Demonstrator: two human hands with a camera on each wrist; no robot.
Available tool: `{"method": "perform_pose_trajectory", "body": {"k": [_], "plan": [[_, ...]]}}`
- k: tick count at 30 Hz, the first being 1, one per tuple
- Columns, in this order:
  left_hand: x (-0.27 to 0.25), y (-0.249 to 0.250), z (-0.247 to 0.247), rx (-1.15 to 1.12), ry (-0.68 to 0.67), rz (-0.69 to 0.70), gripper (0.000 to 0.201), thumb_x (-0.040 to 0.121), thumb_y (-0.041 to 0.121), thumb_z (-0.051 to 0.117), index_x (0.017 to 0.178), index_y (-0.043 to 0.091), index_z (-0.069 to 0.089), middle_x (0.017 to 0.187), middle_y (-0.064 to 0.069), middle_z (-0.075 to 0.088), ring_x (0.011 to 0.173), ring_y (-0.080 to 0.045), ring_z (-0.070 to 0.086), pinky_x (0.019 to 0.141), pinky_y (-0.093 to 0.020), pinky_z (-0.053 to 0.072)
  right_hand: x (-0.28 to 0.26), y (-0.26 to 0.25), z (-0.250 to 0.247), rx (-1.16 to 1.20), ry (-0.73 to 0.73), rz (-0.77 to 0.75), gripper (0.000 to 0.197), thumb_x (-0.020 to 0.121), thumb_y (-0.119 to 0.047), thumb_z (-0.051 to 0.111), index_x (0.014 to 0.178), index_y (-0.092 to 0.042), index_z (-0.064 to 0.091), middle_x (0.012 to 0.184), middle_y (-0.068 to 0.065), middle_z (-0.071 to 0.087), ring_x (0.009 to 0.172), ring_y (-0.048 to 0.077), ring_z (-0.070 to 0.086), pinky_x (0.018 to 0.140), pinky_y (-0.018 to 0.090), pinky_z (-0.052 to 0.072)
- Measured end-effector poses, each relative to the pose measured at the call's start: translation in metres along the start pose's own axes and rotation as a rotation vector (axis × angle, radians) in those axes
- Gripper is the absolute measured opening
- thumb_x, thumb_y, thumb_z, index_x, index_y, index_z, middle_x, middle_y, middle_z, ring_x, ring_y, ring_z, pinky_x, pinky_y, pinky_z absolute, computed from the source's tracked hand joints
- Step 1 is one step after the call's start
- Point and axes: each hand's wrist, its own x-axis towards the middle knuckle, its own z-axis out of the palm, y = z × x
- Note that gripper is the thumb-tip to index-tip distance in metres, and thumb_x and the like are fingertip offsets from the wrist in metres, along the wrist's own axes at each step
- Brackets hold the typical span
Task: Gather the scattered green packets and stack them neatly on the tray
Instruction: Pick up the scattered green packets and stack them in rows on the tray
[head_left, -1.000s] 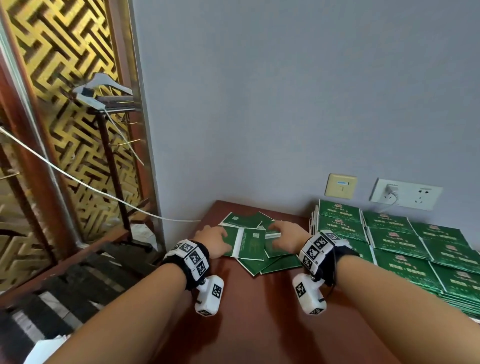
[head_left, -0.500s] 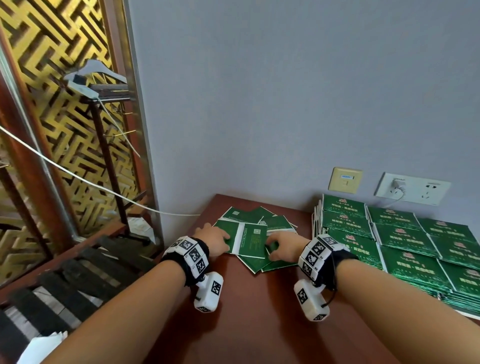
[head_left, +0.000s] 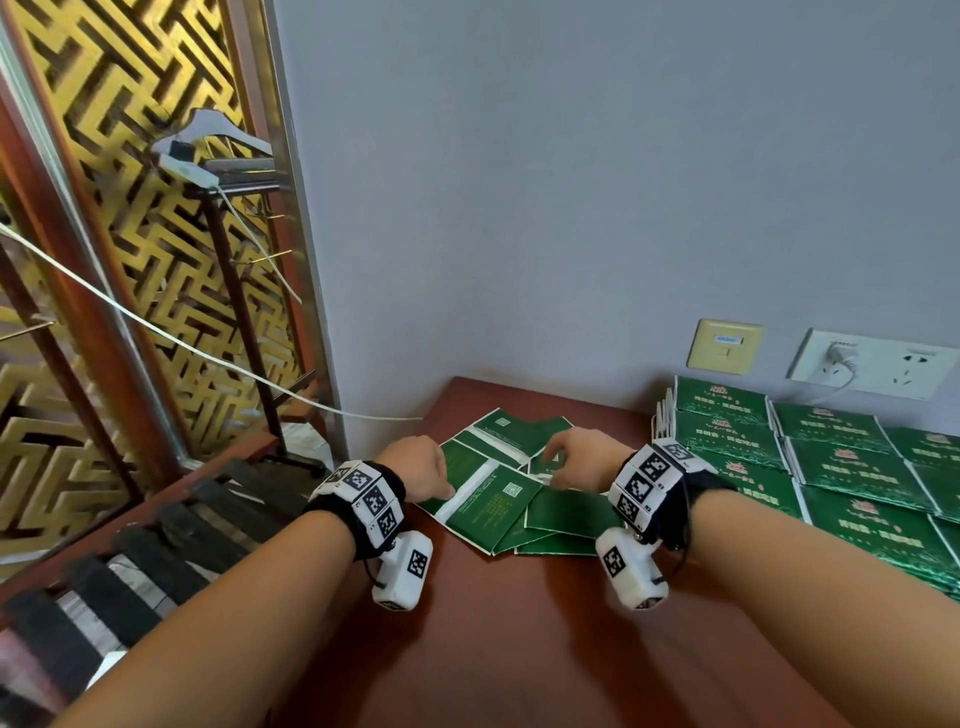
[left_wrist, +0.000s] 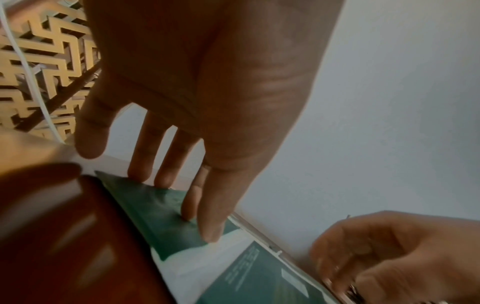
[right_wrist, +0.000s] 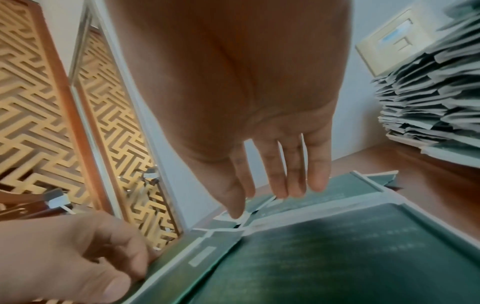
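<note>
left hand (head_left: 421, 467) and right hand (head_left: 582, 460) still on loose packets (head_left: 493, 506), seemingly drawn nearer

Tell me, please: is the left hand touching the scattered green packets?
Touching. The left wrist view shows the left hand with straight fingertips pressed on a scattered green packet.

The room is bright with soft, even light. The dark red tabletop (head_left: 519, 649) shines a little and shows faint shadows under the arms. In the head view, straight lines bend near the edges. Both wrist views are blurry and grainy. There the left hand (left_wrist: 207, 82) and the right hand (right_wrist: 246, 82) look big, dark and fuzzy.
</note>
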Motion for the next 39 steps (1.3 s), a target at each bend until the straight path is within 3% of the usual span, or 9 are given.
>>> {"method": "perform_pose_trajectory", "body": {"k": [5, 10, 13, 18, 26, 30, 34, 36, 39], "plan": [[0.002, -0.001, 0.005, 0.058, 0.012, -0.03, 0.06, 0.078, 0.041, 0.08, 0.126, 0.019, 0.053, 0.123, -0.005, 0.054, 0.106, -0.027, 0.059, 0.075, -0.035, 0.054, 0.013, 0.004, 0.002, -0.102, -0.019, 0.081, 0.061, 0.09, -0.008, 0.053, 0.147, -0.022, 0.038, 0.144, 0.005, 0.049, 0.126, 0.025, 0.052, 0.101, 0.033, 0.046], [0.005, -0.007, 0.004, 0.024, 0.001, -0.064, 0.083, 0.059, 0.047, 0.089, 0.127, 0.02, 0.048, 0.128, -0.004, 0.058, 0.112, -0.025, 0.059, 0.095, -0.043, 0.052, 0.02, 0.006, 0.0, -0.159, -0.046, 0.083, 0.063, 0.091, -0.003, 0.046, 0.149, -0.023, 0.033, 0.146, 0.006, 0.047, 0.128, 0.025, 0.05, 0.103, 0.032, 0.044], [0.0, -0.009, 0.001, 0.018, -0.013, -0.077, 0.09, 0.058, 0.048, 0.09, 0.13, 0.015, 0.047, 0.128, -0.005, 0.058, 0.114, -0.025, 0.058, 0.097, -0.043, 0.05, 0.021, 0.006, 0.0, -0.139, -0.075, 0.107, 0.069, 0.089, -0.011, 0.061, 0.15, -0.019, 0.03, 0.149, 0.006, 0.043, 0.132, 0.025, 0.047, 0.106, 0.032, 0.041], [-0.011, -0.013, 0.0, -0.041, -0.038, -0.093, 0.081, 0.056, 0.043, 0.092, 0.121, 0.016, 0.053, 0.12, -0.001, 0.063, 0.106, -0.022, 0.061, 0.095, -0.041, 0.051, 0.016, 0.003, 0.001, -0.13, -0.121, 0.134, 0.067, 0.076, -0.023, 0.078, 0.136, -0.014, 0.051, 0.131, 0.007, 0.058, 0.118, 0.024, 0.056, 0.097, 0.035, 0.049], [-0.026, -0.01, 0.001, -0.168, 0.008, -0.116, 0.073, 0.063, 0.02, 0.092, 0.123, 0.011, 0.052, 0.12, -0.002, 0.062, 0.11, -0.022, 0.06, 0.097, -0.037, 0.05, 0.0, -0.001, 0.002, -0.086, -0.085, 0.126, 0.082, 0.057, -0.048, 0.087, 0.126, -0.015, 0.056, 0.116, 0.004, 0.064, 0.102, 0.022, 0.062, 0.09, 0.036, 0.052], [-0.035, -0.006, 0.001, -0.213, 0.043, -0.103, 0.07, 0.067, 0.01, 0.087, 0.126, 0.01, 0.05, 0.124, -0.006, 0.062, 0.112, -0.024, 0.06, 0.098, -0.039, 0.05, -0.012, 0.0, 0.006, 0.022, -0.077, 0.146, 0.092, 0.064, -0.049, 0.084, 0.14, -0.015, 0.045, 0.135, 0.005, 0.055, 0.122, 0.025, 0.053, 0.103, 0.038, 0.044], [-0.044, 0.0, 0.0, -0.201, 0.089, -0.091, 0.052, 0.075, 0.004, 0.076, 0.122, 0.01, 0.053, 0.121, -0.008, 0.063, 0.108, -0.024, 0.061, 0.091, -0.033, 0.052, -0.025, 0.001, 0.006, 0.066, -0.012, 0.162, 0.071, 0.081, -0.032, 0.075, 0.142, -0.012, 0.044, 0.14, 0.007, 0.052, 0.125, 0.024, 0.052, 0.1, 0.032, 0.044], [-0.049, 0.005, -0.002, -0.198, 0.103, -0.08, 0.045, 0.078, 0.001, 0.073, 0.119, 0.01, 0.055, 0.119, -0.008, 0.063, 0.105, -0.023, 0.062, 0.086, -0.031, 0.053, -0.032, 0.0, 0.004, 0.045, 0.002, 0.165, 0.063, 0.081, -0.014, 0.073, 0.139, -0.011, 0.048, 0.136, 0.008, 0.055, 0.12, 0.024, 0.055, 0.094, 0.029, 0.048], [-0.057, 0.016, -0.006, -0.161, 0.096, -0.061, 0.039, 0.081, 0.001, 0.069, 0.117, 0.009, 0.057, 0.116, -0.007, 0.063, 0.104, -0.024, 0.062, 0.084, -0.03, 0.052, -0.049, 0.0, 0.0, 0.045, 0.012, 0.138, 0.064, 0.078, -0.008, 0.074, 0.138, -0.013, 0.051, 0.135, 0.008, 0.057, 0.118, 0.025, 0.057, 0.091, 0.027, 0.048]]}}
